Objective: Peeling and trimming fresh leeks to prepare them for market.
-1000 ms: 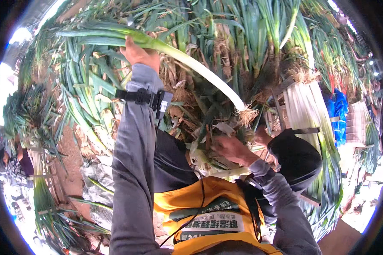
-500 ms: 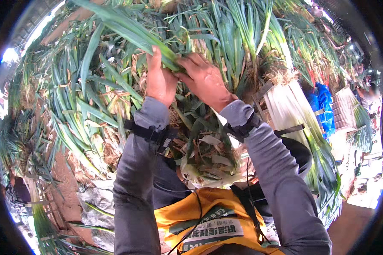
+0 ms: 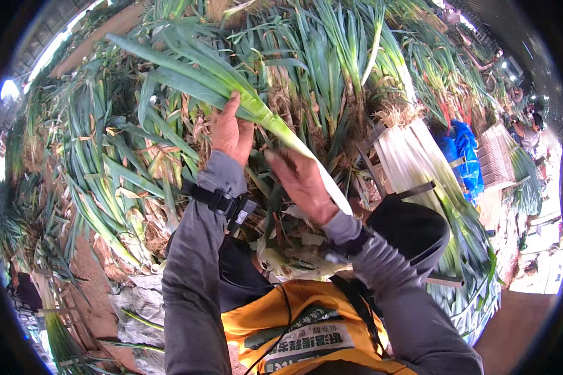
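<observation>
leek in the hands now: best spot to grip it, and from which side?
Grip the leek on the firm pale shaft just below where the green leaves fan out, probably coming from its underside, as the left hand does now. There the stalk is round and stiff; the leaves above are floppy and splayed. The right hand lies against the white lower shaft, blurred.

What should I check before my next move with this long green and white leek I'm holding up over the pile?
1. Left hand grips the long green-leaved, white-stemmed leek at the leaf base: ok.
2. Right hand on the white stem: touching, but blurred; grip cannot tell.
3. Leek clear of the heap of uncleaned leeks: ok, held above it.
4. Root end clean: cannot tell, hidden behind the right hand.
5. Stack of trimmed white leeks at right is in view and unobstructed: ok.
</observation>
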Available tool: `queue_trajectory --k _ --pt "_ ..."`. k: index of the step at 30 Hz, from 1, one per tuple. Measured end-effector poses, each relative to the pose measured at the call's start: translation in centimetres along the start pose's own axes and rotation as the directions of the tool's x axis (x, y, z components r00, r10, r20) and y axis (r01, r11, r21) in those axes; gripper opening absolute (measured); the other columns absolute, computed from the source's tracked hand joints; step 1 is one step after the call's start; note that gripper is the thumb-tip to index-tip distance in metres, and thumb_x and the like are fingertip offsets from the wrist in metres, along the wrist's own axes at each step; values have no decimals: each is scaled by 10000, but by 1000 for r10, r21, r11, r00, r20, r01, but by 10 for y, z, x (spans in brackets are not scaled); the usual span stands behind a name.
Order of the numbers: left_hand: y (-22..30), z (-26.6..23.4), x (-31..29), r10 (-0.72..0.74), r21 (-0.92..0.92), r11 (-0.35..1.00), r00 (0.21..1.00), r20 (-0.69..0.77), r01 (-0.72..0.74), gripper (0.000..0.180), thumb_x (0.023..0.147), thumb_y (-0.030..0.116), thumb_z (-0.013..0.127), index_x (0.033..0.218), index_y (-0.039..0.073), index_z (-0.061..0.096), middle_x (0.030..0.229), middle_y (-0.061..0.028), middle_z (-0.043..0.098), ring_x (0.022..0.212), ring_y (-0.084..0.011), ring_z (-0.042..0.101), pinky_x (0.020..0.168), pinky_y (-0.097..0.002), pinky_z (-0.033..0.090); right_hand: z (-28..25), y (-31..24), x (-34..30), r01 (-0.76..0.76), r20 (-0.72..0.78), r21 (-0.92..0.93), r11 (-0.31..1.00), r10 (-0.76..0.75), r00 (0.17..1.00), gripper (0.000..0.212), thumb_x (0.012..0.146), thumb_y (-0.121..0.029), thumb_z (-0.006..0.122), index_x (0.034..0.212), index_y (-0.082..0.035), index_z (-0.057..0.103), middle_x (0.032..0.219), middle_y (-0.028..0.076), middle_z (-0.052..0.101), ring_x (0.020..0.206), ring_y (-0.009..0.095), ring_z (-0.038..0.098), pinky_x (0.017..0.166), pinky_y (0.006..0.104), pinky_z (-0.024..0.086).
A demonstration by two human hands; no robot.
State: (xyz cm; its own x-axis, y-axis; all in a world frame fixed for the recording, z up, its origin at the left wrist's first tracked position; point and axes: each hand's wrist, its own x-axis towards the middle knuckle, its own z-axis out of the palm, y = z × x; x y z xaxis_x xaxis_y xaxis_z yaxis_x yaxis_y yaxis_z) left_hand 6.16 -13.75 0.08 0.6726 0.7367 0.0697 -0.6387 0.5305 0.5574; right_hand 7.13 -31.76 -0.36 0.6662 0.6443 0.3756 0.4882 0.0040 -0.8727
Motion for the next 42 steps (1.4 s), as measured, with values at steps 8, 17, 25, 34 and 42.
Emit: queue_trajectory --k 8,17,25,34,42 --pt "-5 4 -25 -24 -132 991 999 24 27 286 937 121 629 1202 57 547 1169 -81 623 1093 -245 606 956 -403 521 13 30 24 -204 125 966 162 399 909 283 980 -261 587 1182 -63 570 997 35 647 888 131 644 718 245 543" --pt "-22 10 -28 -299 124 950 951 84 287 397 927 388 641 1146 59 601 1073 -94 666 986 -213 630 890 -356 505 -17 9 62 -176 -3 915 362 443 896 144 944 -202 647 995 -70 616 893 -3 625 738 111 578 668 243 470" --pt "-55 18 -50 -591 571 711 789 170 409 446 959 387 591 1250 49 580 1097 -99 636 1022 -228 623 945 -377 503 -261 -54 82 260 -531 -229 938 -344 774 298 881 -342 664 816 -55 619 633 8 556 549 105 511 525 285 432" --pt "-97 13 -41 -647 635 600 762 27 487 315 925 319 650 1154 103 637 1057 -61 649 984 -188 634 889 -326 501 -513 -208 19 -53 -420 -868 494 -673 609 275 878 -280 695 916 -10 658 709 50 626 648 115 571 547 306 444" --pt "-130 15 -55 -732 647 504 681 -30 571 361 922 322 658 1183 77 610 1073 -68 630 999 -197 628 892 -332 511 -595 -100 -44 67 212 -637 -768 -91 973 188 870 -249 637 877 -62 644 666 85 613 591 161 604 510 332 471"
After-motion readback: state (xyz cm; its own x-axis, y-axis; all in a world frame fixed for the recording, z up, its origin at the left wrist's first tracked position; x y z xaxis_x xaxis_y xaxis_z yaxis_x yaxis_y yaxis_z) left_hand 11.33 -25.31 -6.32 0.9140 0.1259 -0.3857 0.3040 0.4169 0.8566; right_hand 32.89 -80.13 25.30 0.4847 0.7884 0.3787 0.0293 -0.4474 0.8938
